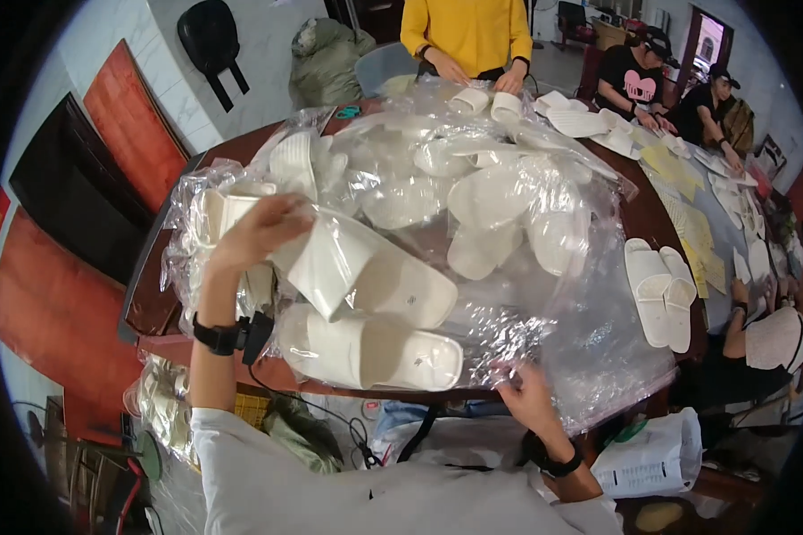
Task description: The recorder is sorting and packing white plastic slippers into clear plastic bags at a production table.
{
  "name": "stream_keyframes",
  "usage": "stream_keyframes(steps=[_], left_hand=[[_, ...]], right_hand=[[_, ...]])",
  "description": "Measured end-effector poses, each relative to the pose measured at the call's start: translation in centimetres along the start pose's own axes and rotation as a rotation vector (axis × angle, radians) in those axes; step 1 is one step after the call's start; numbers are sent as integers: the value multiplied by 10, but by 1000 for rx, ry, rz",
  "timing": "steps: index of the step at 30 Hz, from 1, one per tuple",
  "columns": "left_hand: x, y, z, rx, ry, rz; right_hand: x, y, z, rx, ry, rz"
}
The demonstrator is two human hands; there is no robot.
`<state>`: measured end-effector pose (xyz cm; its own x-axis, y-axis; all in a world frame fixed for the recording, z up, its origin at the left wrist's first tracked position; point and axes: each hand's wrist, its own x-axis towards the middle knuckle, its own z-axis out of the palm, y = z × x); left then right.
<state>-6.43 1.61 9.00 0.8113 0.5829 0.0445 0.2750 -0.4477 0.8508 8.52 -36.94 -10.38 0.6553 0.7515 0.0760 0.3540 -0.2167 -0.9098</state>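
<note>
My left hand [263, 234] is closed at the toe end of a white open-toe slipper [406, 290], which lies tilted. Its fingertips are partly hidden behind the slipper's strap. Just below, touching or nearly touching it, is a second white slipper [424, 361] by the table's near edge. To the right of these, my right hand [531, 399] pinches the crinkled edge of a clear plastic bag [589, 357] spread flat on the table. Several more white slippers [486, 196] lie on and under clear plastic film beyond my hands.
A pair of white slippers [660, 294] stands at the table's right side. Across the table a person in a yellow top [467, 36] handles slippers. Other people work along the right side, beside yellow sheets [674, 169]. A white printed bag [651, 455] sits below the near edge.
</note>
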Motion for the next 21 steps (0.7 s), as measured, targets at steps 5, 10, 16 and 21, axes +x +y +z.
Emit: stream_keyframes(steps=[5, 10, 16, 21], left_hand=[[27, -67, 31, 204, -242, -154], [49, -137, 48, 57, -290, -58], [18, -117, 59, 409, 65, 129], [-32, -102, 50, 505, 354, 63]], right_hand=[[-14, -14, -12, 58, -107, 3], [-14, -20, -17, 27, -41, -24], [5, -32, -8, -24, 57, 73], [22, -33, -6, -72, 96, 22]])
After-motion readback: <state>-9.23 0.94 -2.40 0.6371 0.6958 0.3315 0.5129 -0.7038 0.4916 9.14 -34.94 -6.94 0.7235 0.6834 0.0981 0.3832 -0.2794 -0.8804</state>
